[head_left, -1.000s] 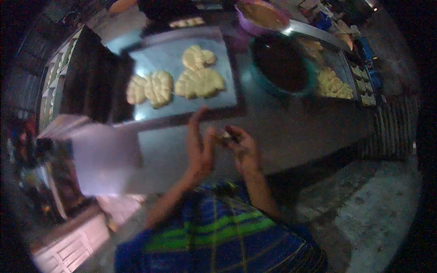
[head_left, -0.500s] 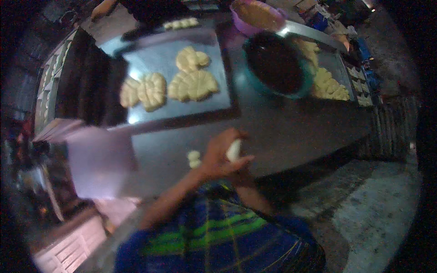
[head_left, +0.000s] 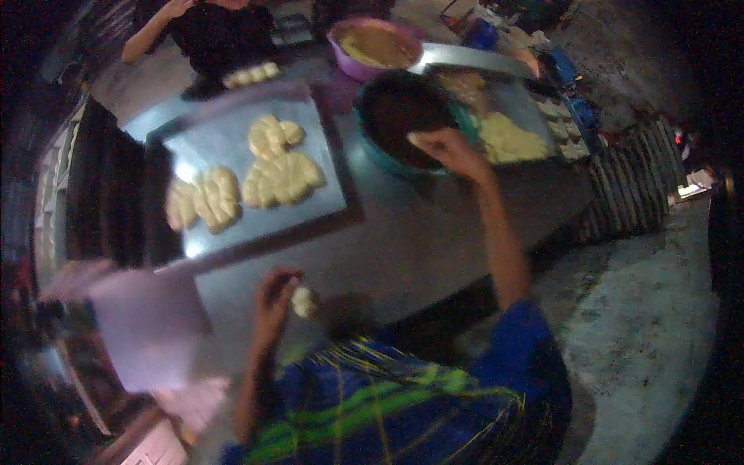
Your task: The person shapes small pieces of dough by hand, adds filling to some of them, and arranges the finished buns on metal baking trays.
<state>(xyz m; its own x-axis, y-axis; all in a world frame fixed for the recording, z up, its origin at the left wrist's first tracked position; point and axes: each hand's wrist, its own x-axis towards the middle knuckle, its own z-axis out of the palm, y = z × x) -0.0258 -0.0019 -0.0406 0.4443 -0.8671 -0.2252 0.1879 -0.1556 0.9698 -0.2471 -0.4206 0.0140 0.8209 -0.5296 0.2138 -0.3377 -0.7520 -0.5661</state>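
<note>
My right hand (head_left: pixel 453 151) reaches over the teal basin (head_left: pixel 363 143), which holds something dark. A small pale piece of dough (head_left: pixel 417 140) is pinched at its fingertips, above the dark contents. Low in front of me, my left hand (head_left: pixel 273 298) curls its fingers against small pale dough pieces (head_left: pixel 303 303) at the near part of the metal table; blur hides how firmly it grips them. Beyond it lies a metal tray (head_left: pixel 298 225) with shaped dough, one cluster (head_left: pixel 205 200) at the left and another (head_left: pixel 280 178) at the right.
A purple basin (head_left: pixel 341 60) with brownish contents stands behind the teal one. To the right, a tray holds flat yellowish dough (head_left: pixel 511 139). Dark stacked trays (head_left: pixel 105 186) rise at the left. Across the table is another person in dark clothing (head_left: pixel 221 39), near several dough pieces (head_left: pixel 252 74).
My hands were together around a pale dough piece; now they are apart. The right has moved forward and right over the teal basin, the left down beside the small dough pieces. The view has shifted.
</note>
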